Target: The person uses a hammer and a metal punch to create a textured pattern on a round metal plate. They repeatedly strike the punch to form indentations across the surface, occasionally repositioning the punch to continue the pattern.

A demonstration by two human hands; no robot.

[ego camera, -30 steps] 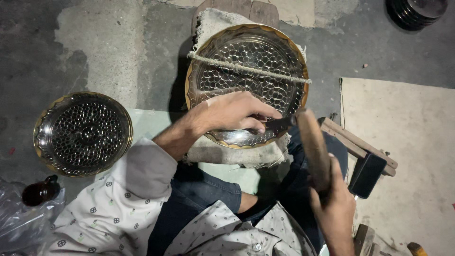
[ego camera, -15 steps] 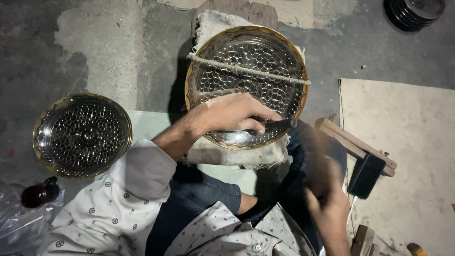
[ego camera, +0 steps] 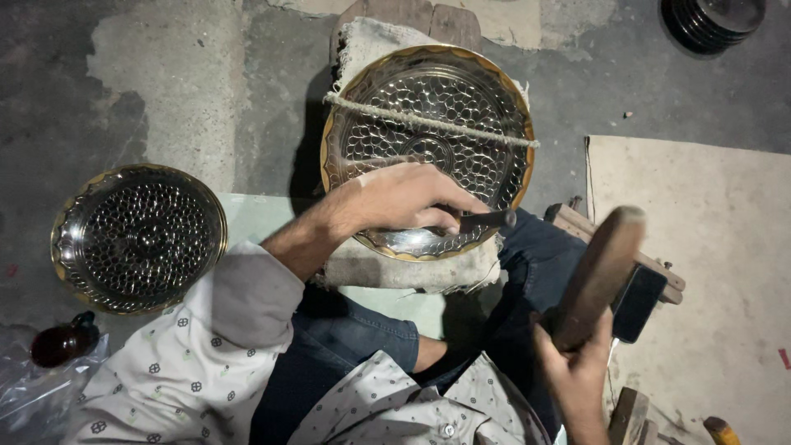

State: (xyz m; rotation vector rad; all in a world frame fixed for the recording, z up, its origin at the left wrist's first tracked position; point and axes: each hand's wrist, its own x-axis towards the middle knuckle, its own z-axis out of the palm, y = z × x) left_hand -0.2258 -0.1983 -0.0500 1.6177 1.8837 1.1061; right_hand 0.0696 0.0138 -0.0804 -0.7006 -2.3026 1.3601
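Left hand [ego camera: 404, 198] pinning chisel [ego camera: 482, 221] on tray [ego camera: 428, 107], concrete floor [ego camera: 165, 82]

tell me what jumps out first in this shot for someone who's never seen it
A large shiny patterned metal tray sits top centre on a cloth pad, a cord stretched across it. The left hand presses a dark metal punch to its lower rim, while the right hand at lower right raises a wooden mallet. A second patterned tray lies on the floor at left.

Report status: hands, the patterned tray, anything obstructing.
Left hand grips metal punch on patterned metal tray. Right hand holds wooden mallet raised, clear of punch. Rope crosses tray; strike path unobstructed.
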